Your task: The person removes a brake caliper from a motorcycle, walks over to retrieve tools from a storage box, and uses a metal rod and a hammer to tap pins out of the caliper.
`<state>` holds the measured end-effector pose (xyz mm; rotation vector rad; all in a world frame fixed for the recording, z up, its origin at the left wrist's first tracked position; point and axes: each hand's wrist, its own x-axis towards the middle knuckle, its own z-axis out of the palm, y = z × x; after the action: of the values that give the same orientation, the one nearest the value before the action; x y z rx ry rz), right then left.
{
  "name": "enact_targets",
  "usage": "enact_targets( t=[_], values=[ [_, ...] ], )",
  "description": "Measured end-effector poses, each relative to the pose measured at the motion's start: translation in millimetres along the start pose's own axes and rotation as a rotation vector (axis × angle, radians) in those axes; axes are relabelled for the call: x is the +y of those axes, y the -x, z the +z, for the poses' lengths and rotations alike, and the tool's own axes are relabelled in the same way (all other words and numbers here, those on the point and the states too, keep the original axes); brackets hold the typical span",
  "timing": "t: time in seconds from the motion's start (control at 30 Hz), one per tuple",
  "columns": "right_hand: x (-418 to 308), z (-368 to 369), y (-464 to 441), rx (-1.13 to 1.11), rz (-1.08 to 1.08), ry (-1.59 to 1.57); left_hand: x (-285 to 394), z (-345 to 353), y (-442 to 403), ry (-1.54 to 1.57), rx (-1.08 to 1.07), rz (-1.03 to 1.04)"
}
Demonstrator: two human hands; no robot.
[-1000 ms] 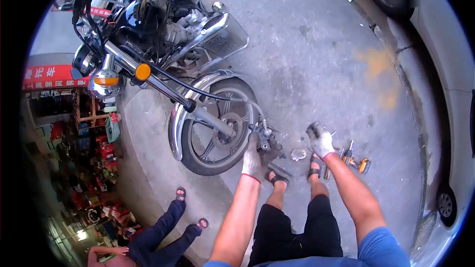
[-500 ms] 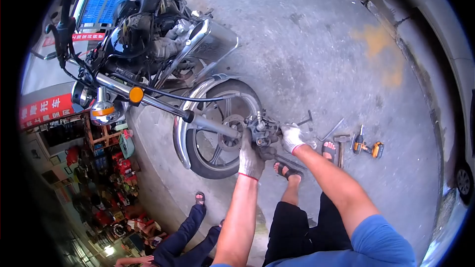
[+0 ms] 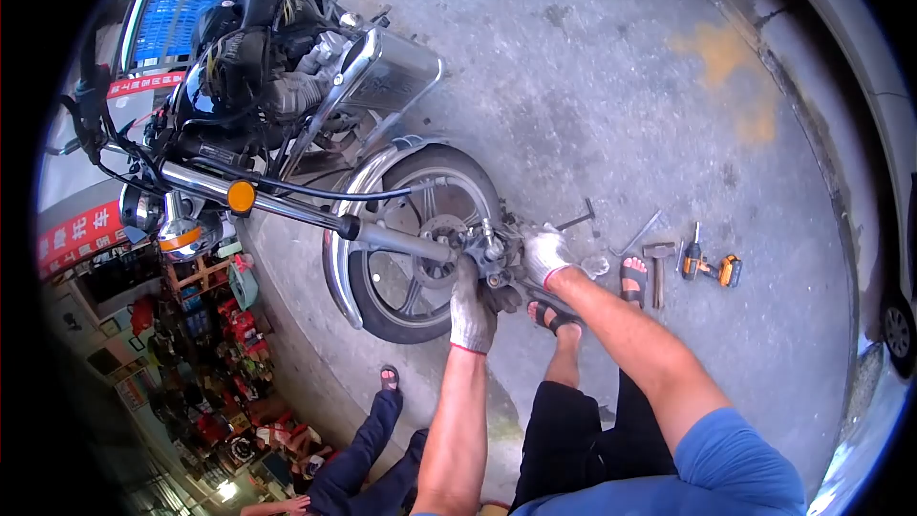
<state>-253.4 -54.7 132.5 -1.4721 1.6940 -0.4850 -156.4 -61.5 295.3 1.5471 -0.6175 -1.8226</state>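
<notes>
The brake caliper [image 3: 494, 263] is held just off the 3 o'clock edge of the front wheel [image 3: 413, 301], with the brake hose [image 3: 392, 195] joined to it from 11 o'clock. At its 7 o'clock side it is gripped by the left hand [image 3: 470, 309], the fingers closed around it. At its 3 o'clock side the right hand [image 3: 547, 254] is placed with fingers curled; whether anything is pinched there cannot be told.

The work is judged to be partway: the caliper seems to be freed from the fork leg [image 3: 401, 241], at 9 o'clock, while the hose is attached and the wheel is mounted. What is left to be done on the caliper itself cannot be told, since its details are small and half covered by the fingers.

Farther out, at 3 o'clock, a hammer [image 3: 659, 277] and a power driver [image 3: 695, 265] are laid on the ground. At 10 o'clock the motorcycle [image 3: 296, 96] is seen, its rear hard to make out. At 7 o'clock another person's legs [image 3: 368, 449] are shown, the upper body mostly cut off.
</notes>
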Motion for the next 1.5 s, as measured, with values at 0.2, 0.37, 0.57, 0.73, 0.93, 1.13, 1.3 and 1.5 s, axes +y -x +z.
enact_targets(
  t=[0.2, 0.37, 0.57, 0.73, 0.93, 1.13, 1.3, 1.5],
  values=[
    [6, 51, -18, -0.042, 0.091, -0.462, -13, -10, -16, -0.268, 0.089, -0.086],
    [-13, 11, -8, -0.096, 0.031, -0.16, -16, -8, -17, -0.145, 0.081, -0.055],
    [-3, -4, 18, 0.021, 0.255, -0.48, -18, -23, -15, -0.081, 0.056, -0.109],
    [-55, -78, 47, 0.076, 0.41, -0.761, -19, -20, -12, -0.012, 0.022, -0.113],
    [-90, -88, 40, 0.05, 0.463, -0.413, -30, -21, -19, -0.005, 0.021, -0.083],
    [-97, -76, 32, 0.077, 0.438, -0.406, -19, -22, -17, -0.022, -0.001, -0.1],
    [-97, -60, 30, 0.176, 0.461, -0.344, -60, -30, -34, -0.667, 0.324, 0.496],
    [-122, -70, 36, 0.282, 0.474, -0.266, -41, -26, -31, -0.14, 0.109, 0.036]
  ],
)
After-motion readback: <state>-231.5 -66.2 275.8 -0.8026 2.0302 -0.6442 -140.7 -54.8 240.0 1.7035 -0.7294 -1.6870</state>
